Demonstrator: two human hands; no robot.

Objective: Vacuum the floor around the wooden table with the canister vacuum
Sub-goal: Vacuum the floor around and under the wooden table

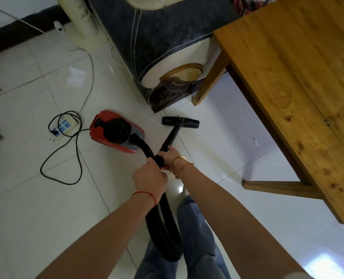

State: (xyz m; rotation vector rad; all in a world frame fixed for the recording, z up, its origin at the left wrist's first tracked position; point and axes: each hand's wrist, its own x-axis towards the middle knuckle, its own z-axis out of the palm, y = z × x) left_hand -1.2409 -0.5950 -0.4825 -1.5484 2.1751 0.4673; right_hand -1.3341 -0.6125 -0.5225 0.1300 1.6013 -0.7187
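A red and black canister vacuum (114, 131) sits on the white tiled floor (36, 198), left of centre. Its ribbed black hose (165, 232) loops down past my jeans and back up to a black wand (172, 135). The wand ends in a black floor nozzle (180, 122) resting on the tiles just in front of the sofa's arm. My left hand (150, 178) grips the hose end of the wand. My right hand (170, 155), with gold bracelets at the wrist, holds the wand a little further along. The wooden table (299, 83) fills the right side.
A dark sofa arm (159, 43) with a carved wooden foot stands ahead, touching the table's far leg (209, 81). A power strip (64, 126) with the vacuum's black cord (66, 164) lies at left. A cream fan base (86, 23) and a scrap of paper (76, 74) lie behind.
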